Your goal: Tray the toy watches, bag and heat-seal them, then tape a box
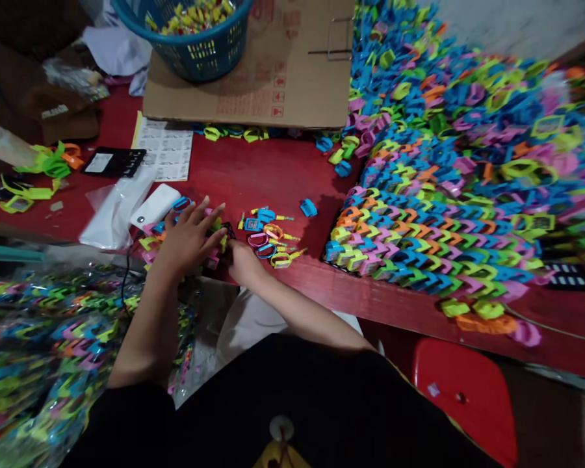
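Note:
My left hand (188,237) lies with fingers spread over a row of colourful plastic toy watches (151,246), beside a white phone-like device (156,205). At the right end of that row, my right hand (244,263) is closed at the edge of a black slotted tray (229,229); its fingertips are mostly hidden. Just right of my hands lie several loose toy watches (273,231) in blue, orange, pink and yellow, with thin yellow sticks among them. A single blue watch (309,207) sits a little farther right.
Packed rows of toy watches (419,240) and a loose heap (468,97) cover the right side. A blue basket (199,55) stands on a cardboard box (292,84) at the back. Bagged watches (39,351) lie lower left. A red stool (463,396) is lower right.

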The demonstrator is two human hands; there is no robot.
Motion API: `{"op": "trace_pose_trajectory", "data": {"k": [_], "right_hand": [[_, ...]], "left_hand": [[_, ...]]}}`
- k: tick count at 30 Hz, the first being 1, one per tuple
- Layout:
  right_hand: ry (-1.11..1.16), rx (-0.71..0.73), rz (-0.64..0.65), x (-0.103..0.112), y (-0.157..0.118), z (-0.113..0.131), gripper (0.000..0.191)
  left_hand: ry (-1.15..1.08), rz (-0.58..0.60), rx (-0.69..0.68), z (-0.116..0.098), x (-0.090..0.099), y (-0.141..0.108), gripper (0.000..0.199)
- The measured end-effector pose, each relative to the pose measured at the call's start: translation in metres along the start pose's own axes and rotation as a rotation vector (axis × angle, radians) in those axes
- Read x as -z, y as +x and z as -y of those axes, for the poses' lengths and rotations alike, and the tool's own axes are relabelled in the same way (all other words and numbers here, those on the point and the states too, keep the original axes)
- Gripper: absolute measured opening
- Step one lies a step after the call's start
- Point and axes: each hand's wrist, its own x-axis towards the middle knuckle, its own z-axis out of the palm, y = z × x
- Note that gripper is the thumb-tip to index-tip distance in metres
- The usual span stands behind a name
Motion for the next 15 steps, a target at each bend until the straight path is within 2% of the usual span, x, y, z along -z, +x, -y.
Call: {"op": "trace_pose_trajectory", "data": {"k": [2, 5, 8, 11, 15], "right_hand": [[-0.062, 0.064, -0.085, 0.031, -0.026, -0.012, 0.046], [-0.292, -0.021, -0.306, 0.085, -0.069, -0.042, 0.052], [-0.439, -0.095, -0.308, 0.114, -0.099, -0.071, 0.045], [-0.381, -0.064, -0.183, 0.109, -0.108, -0.080, 0.022], [-0.023, -0.031, -0.051, 0.067, -0.088, -0.060, 0.007]], "left_hand": [[0.011, -0.001, 0.001, 0.000, -0.001, 0.000, 0.070], [0.012, -0.005, -0.018, 0.002, -0.001, 0.000, 0.070], [-0.004, -0.001, -0.030, 0.003, 0.000, 0.001, 0.070], [-0.010, 0.006, -0.023, 0.003, 0.000, 0.001, 0.072], [0.008, 0.010, -0.013, 0.002, -0.001, 0.002, 0.072]]}}
